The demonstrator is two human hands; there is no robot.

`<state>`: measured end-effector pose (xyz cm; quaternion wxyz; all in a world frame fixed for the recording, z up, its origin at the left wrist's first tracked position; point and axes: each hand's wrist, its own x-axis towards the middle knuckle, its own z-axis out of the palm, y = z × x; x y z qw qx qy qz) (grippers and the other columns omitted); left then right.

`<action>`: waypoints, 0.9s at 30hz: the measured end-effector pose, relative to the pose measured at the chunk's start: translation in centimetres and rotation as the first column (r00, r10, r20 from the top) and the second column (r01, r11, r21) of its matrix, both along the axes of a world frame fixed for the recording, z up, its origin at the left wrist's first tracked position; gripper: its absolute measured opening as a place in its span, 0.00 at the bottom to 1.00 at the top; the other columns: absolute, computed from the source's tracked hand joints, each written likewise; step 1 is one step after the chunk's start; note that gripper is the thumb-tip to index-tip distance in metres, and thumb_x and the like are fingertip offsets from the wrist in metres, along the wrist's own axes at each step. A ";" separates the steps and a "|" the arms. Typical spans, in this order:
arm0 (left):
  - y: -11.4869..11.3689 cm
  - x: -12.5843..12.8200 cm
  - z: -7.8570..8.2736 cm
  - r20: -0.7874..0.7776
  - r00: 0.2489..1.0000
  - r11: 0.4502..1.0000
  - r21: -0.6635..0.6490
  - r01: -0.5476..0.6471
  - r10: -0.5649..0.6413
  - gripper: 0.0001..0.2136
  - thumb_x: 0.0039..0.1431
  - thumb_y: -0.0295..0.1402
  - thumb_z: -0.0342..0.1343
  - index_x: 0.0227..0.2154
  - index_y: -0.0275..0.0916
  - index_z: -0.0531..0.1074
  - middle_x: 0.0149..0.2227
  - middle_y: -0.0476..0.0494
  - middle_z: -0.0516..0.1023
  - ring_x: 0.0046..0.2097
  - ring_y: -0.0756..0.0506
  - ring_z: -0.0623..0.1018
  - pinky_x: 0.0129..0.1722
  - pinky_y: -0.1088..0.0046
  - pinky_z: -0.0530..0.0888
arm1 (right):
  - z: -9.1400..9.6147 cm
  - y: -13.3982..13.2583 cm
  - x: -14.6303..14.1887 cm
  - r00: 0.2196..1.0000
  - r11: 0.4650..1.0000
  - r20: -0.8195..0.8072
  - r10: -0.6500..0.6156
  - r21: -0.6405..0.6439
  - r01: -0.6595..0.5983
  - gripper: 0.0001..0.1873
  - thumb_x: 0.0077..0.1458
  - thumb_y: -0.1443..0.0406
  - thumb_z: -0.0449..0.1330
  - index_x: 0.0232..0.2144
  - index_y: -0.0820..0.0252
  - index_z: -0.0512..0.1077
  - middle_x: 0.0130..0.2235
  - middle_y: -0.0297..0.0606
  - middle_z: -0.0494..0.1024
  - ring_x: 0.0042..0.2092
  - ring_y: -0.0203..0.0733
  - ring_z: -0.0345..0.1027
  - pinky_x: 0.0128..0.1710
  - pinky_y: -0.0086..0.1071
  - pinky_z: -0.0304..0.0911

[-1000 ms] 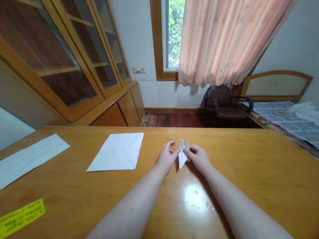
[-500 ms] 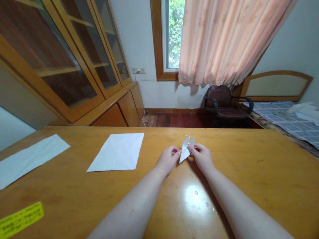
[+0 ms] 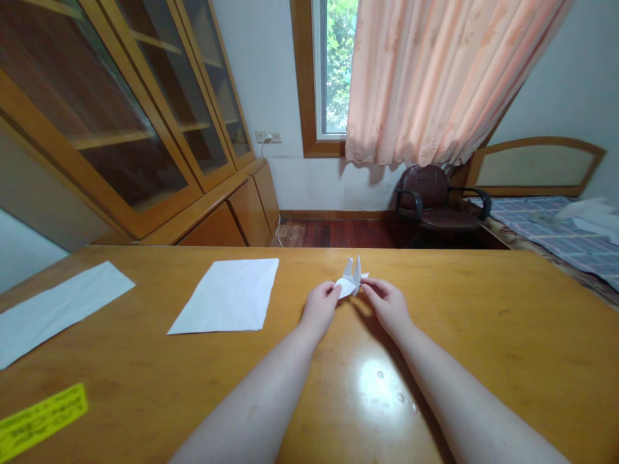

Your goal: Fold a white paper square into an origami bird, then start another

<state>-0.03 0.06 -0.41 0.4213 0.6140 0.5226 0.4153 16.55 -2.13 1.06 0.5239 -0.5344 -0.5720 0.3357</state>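
Observation:
A small folded white paper figure (image 3: 350,280) with two upright points is held just above the wooden table (image 3: 483,335), near its far middle. My left hand (image 3: 320,307) pinches its left side with closed fingers. My right hand (image 3: 387,304) pinches its right side the same way. Both forearms reach in from the bottom edge and meet at the paper.
A flat white sheet (image 3: 228,295) lies left of my hands, and a longer white strip (image 3: 53,309) lies at the far left. A yellow label (image 3: 41,421) sits at the near left. Beyond the table stand a glass-door cabinet (image 3: 145,122), a dark armchair (image 3: 438,200) and a bed (image 3: 570,232).
The paper figure has been turned and spread in my fingers: its long lower flap no longer hangs down, and it now sits flatter and slightly farther away. Both hands have shifted a little forward.

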 end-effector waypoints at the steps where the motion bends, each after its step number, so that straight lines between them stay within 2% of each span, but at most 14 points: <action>1: 0.1 0.0 -0.1 0.006 1.000 1.000 -0.006 -0.007 0.007 0.14 0.56 0.41 0.49 0.26 0.37 0.72 0.25 0.49 0.72 0.28 0.49 0.69 0.28 0.75 0.63 | 0.1 0.0 0.0 1.000 1.000 0.004 -0.009 -0.002 0.009 0.16 0.51 0.56 0.58 0.37 0.61 0.77 0.41 0.45 0.79 0.43 0.48 0.72 0.47 0.42 0.64; 10: 0.1 0.1 -0.1 0.110 0.994 0.998 -0.056 -0.021 0.027 0.13 0.55 0.41 0.51 0.23 0.37 0.69 0.24 0.49 0.73 0.29 0.49 0.72 0.30 0.75 0.66 | -0.3 0.1 0.4 0.988 0.988 0.020 -0.155 0.016 0.155 0.16 0.51 0.55 0.57 0.34 0.60 0.77 0.40 0.45 0.79 0.44 0.49 0.71 0.48 0.43 0.62; 14: 0.2 0.1 -0.4 0.124 0.992 0.999 -0.043 -0.011 0.016 0.14 0.55 0.42 0.50 0.23 0.37 0.69 0.24 0.50 0.72 0.28 0.49 0.71 0.30 0.75 0.67 | -0.1 -0.1 0.3 0.993 0.995 0.053 -0.103 0.024 0.102 0.15 0.51 0.55 0.57 0.31 0.59 0.76 0.37 0.43 0.79 0.41 0.47 0.72 0.46 0.41 0.63; 19: 0.1 0.1 -0.3 0.141 0.990 0.999 -0.033 0.012 -0.007 0.14 0.56 0.42 0.50 0.24 0.37 0.68 0.24 0.49 0.71 0.29 0.49 0.71 0.29 0.75 0.67 | 0.0 -0.1 0.1 0.995 0.999 0.093 -0.020 -0.029 0.023 0.14 0.50 0.56 0.58 0.30 0.60 0.75 0.32 0.42 0.79 0.35 0.45 0.71 0.39 0.38 0.65; 23: 0.0 0.1 -0.1 0.102 0.995 0.999 -0.033 0.014 -0.010 0.14 0.56 0.43 0.49 0.24 0.37 0.69 0.24 0.50 0.71 0.28 0.49 0.70 0.29 0.75 0.66 | 0.0 0.0 0.1 0.992 0.998 0.121 -0.033 -0.052 0.039 0.13 0.48 0.57 0.59 0.30 0.60 0.75 0.31 0.41 0.78 0.31 0.43 0.70 0.35 0.36 0.65; 27: -0.1 0.0 0.0 0.046 0.999 0.999 -0.018 0.029 -0.029 0.15 0.57 0.43 0.48 0.23 0.37 0.68 0.23 0.51 0.70 0.28 0.50 0.68 0.28 0.76 0.63 | 0.0 0.1 0.2 0.981 0.997 0.183 -0.071 -0.020 0.075 0.13 0.49 0.56 0.58 0.30 0.60 0.75 0.31 0.41 0.77 0.31 0.42 0.68 0.34 0.35 0.63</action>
